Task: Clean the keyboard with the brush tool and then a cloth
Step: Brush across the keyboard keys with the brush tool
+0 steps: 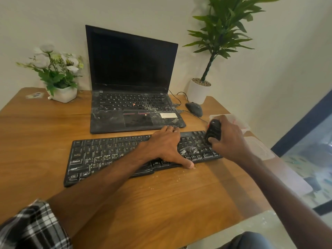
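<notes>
My left hand (164, 144) lies spread flat across the middle of the keyboard (107, 155), fingers straight and pressing it down near the tabletop's (179, 203) front edge, while my right hand (229, 139) has its fingers wrapped tight round the black brush tool (213, 131) over the keyboard's right end. To do this well I judge I should sweep in short strokes along the key rows, flicking the white dust toward the tabletop's front edge where crumbs (161, 178) already lie. The cloth (231, 121) waits near the right edge.
</notes>
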